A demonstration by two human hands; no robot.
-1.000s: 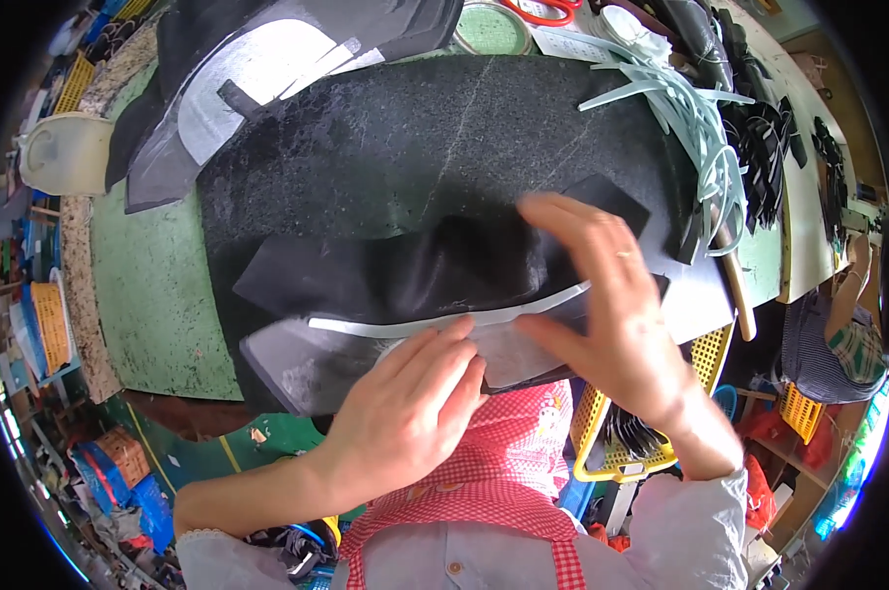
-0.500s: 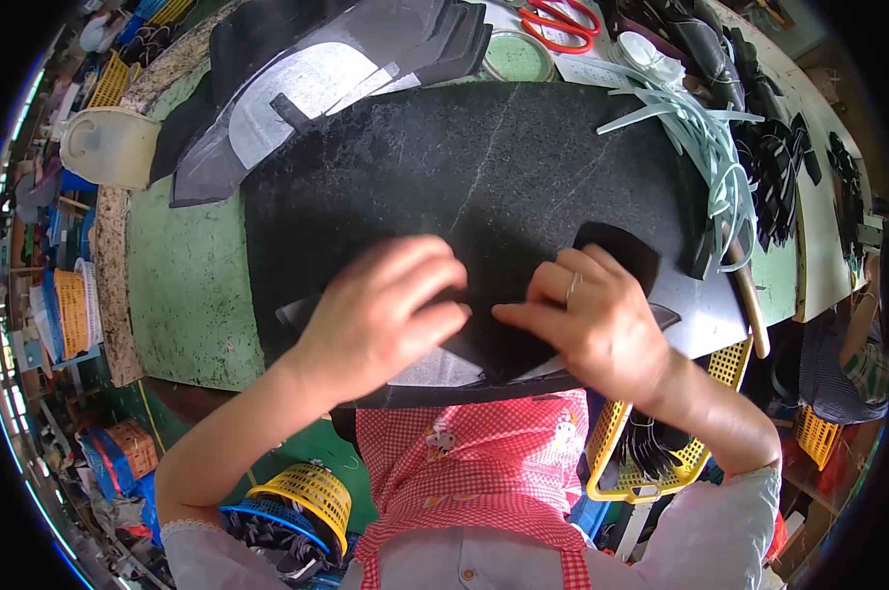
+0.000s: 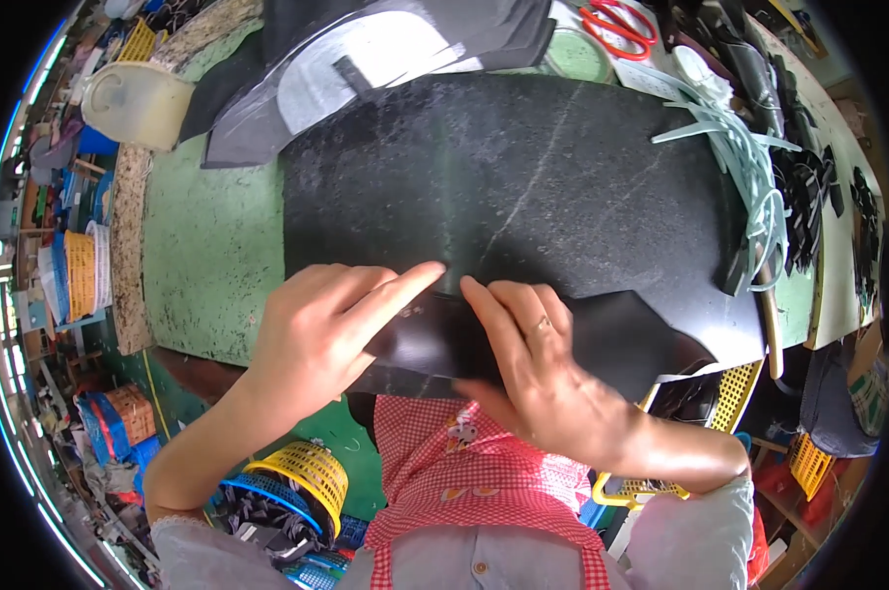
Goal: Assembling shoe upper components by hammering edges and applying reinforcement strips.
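A dark, shiny sheet piece, leather-like, lies along the near edge of a large black work board. My left hand is at the piece's left part, index finger stretched along its far edge and thumb apart below. From the right, my right hand lies over the piece with its fingers stretched out. Its index fingertip comes close to the left one, and its thumb, blurred, points toward the near edge. Parts of the piece are hidden under both hands.
Grey and black cut pieces are stacked at the far left, by a translucent plastic container. Red-handled scissors lie at the back. Pale green strips and a wooden stick are on the right. Yellow baskets stand below.
Both hands had curled fingers over the dark piece; now their index fingers are stretched out. More of its shiny surface shows, and the light grey surface near the front is covered. The view has shifted.
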